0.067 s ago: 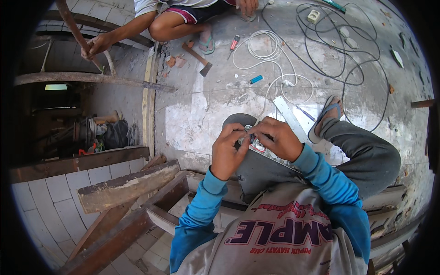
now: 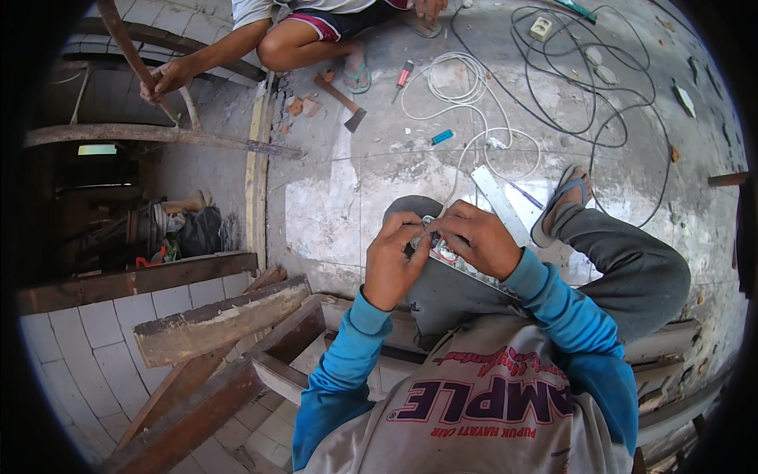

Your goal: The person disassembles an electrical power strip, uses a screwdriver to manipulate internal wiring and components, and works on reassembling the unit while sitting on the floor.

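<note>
The person sits on a low step with knees up, and both hands meet over the left knee: the left hand (image 2: 392,265) and the right hand (image 2: 476,239) are pinched together on a small pale fitting (image 2: 442,251) with red showing inside it, resting on the grey trouser leg. Fingers hide most of it, so I cannot tell exactly how each hand grips, only that both are closed around it. A white cable (image 2: 466,95) runs from it in loose loops over the concrete floor (image 2: 332,197), and a flat white strip (image 2: 499,204) lies just beside the right hand. To my eye the risk is plain: the fitting balances on a knee, not on anything firm, so a slip of the thumbs could send a small part down among the timber (image 2: 221,316) below the step. The looped cable lies near the sandalled foot (image 2: 562,201), and a shift of that leg could tug it out of the fingers. A black cable (image 2: 608,110) tangles nearby, and another person (image 2: 300,31) works by a hammer (image 2: 341,101) well apart.
</note>
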{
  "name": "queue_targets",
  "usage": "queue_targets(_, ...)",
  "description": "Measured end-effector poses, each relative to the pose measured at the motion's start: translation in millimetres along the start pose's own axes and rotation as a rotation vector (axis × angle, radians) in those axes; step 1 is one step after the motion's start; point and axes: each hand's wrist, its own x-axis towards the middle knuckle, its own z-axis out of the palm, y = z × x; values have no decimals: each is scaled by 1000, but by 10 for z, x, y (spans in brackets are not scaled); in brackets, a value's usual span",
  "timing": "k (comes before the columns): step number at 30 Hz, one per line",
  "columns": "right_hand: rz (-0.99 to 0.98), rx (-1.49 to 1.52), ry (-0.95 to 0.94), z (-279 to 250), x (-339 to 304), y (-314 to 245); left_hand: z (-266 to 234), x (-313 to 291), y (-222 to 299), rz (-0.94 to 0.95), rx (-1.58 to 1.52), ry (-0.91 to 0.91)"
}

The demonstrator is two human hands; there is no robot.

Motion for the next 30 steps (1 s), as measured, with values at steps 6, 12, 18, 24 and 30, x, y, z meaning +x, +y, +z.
queue_targets(6, -67, -182, -3, -120, 146, -61, -70, 47, -34, 119, 105, -74)
queue_targets(12, -75, -141, -59, -49, 178, 83, -13, 56, -97, 202, 156, -42)
queue_targets(18, -41, -62, -187, -98, 260, 104, 35, 7, -67, 134, 97, 13)
queue_targets(24, -29, 111, -176, -58, 279, 185, 38, 53, -14, 98, 124, 13)
queue_targets(30, -14, 204, -171, -36, 285, 266, 69, 93, 34, 64, 164, 27)
